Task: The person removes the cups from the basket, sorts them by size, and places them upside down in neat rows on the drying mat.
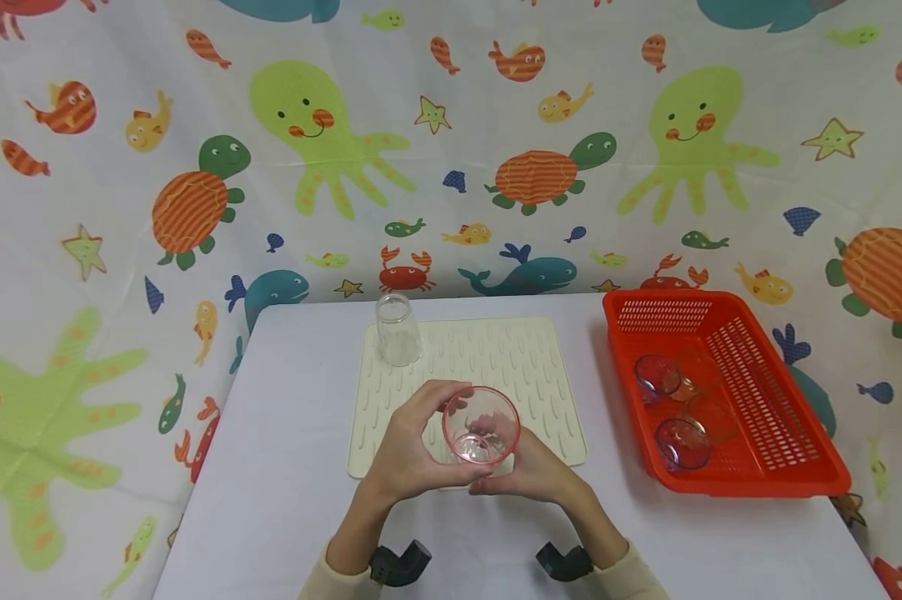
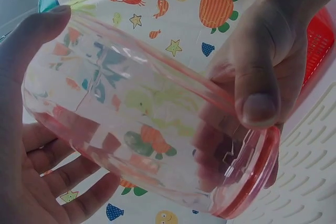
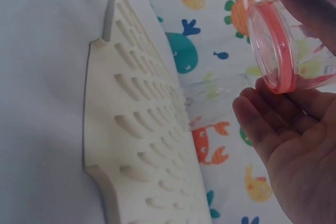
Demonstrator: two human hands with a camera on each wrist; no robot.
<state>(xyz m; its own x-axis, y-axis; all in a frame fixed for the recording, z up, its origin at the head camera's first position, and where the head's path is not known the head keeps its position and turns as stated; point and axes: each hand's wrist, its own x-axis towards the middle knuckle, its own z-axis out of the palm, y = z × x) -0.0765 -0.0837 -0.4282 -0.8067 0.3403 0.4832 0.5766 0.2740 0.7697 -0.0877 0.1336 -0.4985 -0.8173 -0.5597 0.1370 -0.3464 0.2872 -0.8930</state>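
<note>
A clear glass point(image 1: 398, 342) was stood near the far left corner of a cream mat point(image 1: 526, 358). The rim end of a pink glass point(image 1: 488, 417) was gripped by the curled left hand point(image 1: 413, 454); the pink glass was held tilted, raised off the mat. Its base was held between the right hand's point(image 1: 529, 471) thumb and fingers. Farther right, coloured glasses point(image 1: 684, 444) were contained in a red basket point(image 1: 759, 487).

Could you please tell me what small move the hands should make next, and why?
I would probably lower the pink glass onto the cream mat, right of the clear glass: the left hand and right hand hold it raised off the mat, whose surface shows bare there.
</note>
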